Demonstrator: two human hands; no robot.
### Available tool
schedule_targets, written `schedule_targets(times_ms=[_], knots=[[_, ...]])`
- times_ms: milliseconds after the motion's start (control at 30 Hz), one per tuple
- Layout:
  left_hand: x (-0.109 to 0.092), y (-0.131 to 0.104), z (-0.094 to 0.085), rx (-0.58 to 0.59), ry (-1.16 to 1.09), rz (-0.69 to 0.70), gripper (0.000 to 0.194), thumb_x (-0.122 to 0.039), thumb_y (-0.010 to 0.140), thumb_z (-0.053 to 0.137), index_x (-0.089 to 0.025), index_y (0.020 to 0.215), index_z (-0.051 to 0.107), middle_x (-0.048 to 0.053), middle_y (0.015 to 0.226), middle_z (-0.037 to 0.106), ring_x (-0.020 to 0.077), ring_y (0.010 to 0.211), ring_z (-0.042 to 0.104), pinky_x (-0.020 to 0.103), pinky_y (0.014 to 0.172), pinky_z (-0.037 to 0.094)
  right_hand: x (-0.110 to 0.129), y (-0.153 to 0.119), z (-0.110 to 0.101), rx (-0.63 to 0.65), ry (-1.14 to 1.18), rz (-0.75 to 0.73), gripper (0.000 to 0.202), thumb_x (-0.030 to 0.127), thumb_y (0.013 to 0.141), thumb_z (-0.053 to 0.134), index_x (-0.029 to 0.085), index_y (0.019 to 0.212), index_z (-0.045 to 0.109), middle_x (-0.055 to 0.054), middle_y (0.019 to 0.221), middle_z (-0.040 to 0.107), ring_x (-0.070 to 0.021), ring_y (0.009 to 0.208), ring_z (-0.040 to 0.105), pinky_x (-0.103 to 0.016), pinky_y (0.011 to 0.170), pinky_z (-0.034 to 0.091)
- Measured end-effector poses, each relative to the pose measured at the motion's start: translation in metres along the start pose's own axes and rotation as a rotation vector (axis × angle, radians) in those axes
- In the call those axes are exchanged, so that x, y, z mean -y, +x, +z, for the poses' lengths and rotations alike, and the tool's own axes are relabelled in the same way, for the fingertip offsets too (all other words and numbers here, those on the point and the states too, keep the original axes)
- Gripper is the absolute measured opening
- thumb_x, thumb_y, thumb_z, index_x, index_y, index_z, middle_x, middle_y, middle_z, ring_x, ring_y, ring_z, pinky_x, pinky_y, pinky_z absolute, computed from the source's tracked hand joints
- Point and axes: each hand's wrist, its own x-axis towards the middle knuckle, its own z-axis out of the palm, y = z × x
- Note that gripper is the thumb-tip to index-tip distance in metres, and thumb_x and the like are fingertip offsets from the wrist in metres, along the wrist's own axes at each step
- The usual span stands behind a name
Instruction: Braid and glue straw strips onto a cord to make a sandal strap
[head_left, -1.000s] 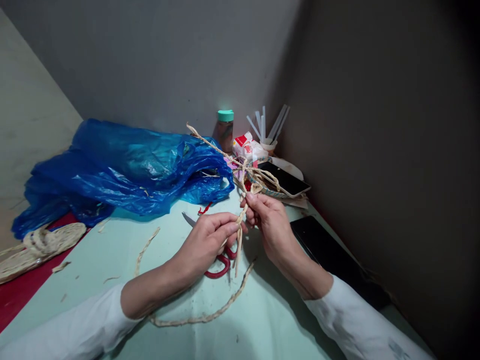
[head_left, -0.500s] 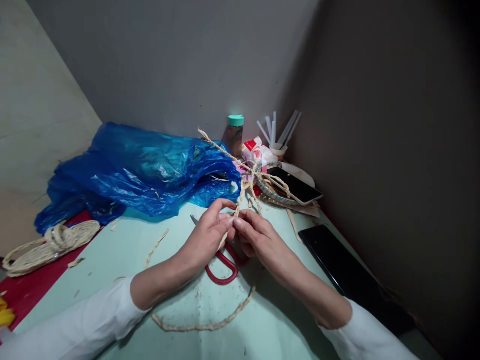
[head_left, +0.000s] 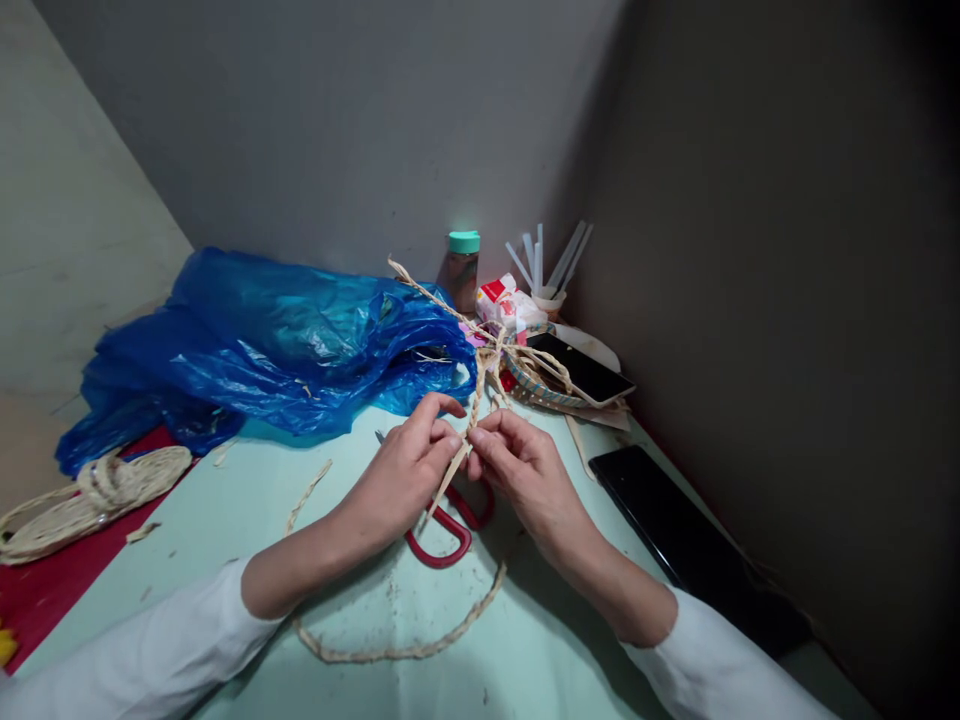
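A straw-coloured braided cord (head_left: 475, 400) runs down from a knotted bunch of raffia strands (head_left: 499, 347) to my fingers. My left hand (head_left: 420, 455) pinches the lower part of the braid between thumb and fingers. On the other side, my right hand (head_left: 517, 460) is closed on the same cord, thumb against forefinger. A flat loose end of raffia (head_left: 444, 487) slants down below my fingertips. Beneath the hands lie scissors with red handles (head_left: 442, 555), their blades mostly hidden by my left hand. A separate twisted length of cord (head_left: 405, 655) curves across the table nearer to me.
A blue plastic bag (head_left: 277, 340) spreads over the back left. A coiled raffia bundle (head_left: 112, 490) lies at the left. Behind stand a green-lidded jar (head_left: 463, 275) and a cup of white sticks (head_left: 551, 298). A phone (head_left: 581, 365) and a black flat device (head_left: 667, 520) lie right.
The fingers of both hands have shifted slightly on the braid, and more of the loose raffia end shows below them. The whole view has moved a little.
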Motion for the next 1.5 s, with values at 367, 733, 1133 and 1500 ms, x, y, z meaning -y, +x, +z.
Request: schedule_targets(times_ms=[367, 733, 1133, 1500], knots=[[0.007, -0.016, 0.014, -0.292, 1.032, 0.757, 0.026, -0.010, 0.091, 0.046, -0.015, 0.074, 0.064, 0.004, 0.062, 0.057, 0.0159, 0.056, 0.049, 0.030, 0.056, 0.033, 0.003, -0.002, 0.000, -0.152, -0.138, -0.052, 0.022, 0.035, 0.090, 0.057, 0.020, 0.074, 0.055, 0.004, 0.061, 0.055, -0.0111, 0.053, 0.046, -0.024, 0.051, 0.032], [0.006, -0.023, 0.030, -0.152, 1.076, 0.871, 0.024, -0.010, 0.089, 0.046, -0.012, 0.075, 0.065, 0.009, 0.068, 0.061, 0.0211, 0.065, 0.053, 0.034, 0.059, 0.036, -0.002, 0.004, 0.003, -0.231, 0.142, 0.040, 0.020, 0.034, 0.081, 0.062, 0.020, 0.071, 0.052, 0.005, 0.060, 0.052, -0.0098, 0.051, 0.039, -0.023, 0.050, 0.030], [0.001, 0.002, 0.015, 0.156, -0.522, -0.186, 0.019, -0.035, 0.087, 0.056, -0.018, 0.080, 0.049, -0.006, 0.066, 0.044, 0.0042, 0.044, 0.028, 0.018, 0.042, 0.022, 0.005, -0.003, 0.010, -0.073, 0.147, 0.085, 0.025, 0.043, 0.085, 0.059, 0.021, 0.076, 0.051, 0.005, 0.061, 0.050, -0.0111, 0.050, 0.045, -0.022, 0.045, 0.034], [0.001, 0.002, 0.007, -0.074, -0.324, -0.174, 0.022, -0.033, 0.078, 0.065, -0.014, 0.068, 0.058, -0.005, 0.052, 0.045, 0.0050, 0.043, 0.029, 0.021, 0.041, 0.018, 0.015, -0.005, -0.004, 0.052, -0.695, -0.245, 0.009, 0.018, 0.097, 0.041, 0.021, 0.096, 0.050, 0.001, 0.077, 0.060, -0.0149, 0.067, 0.052, -0.026, 0.062, 0.036]])
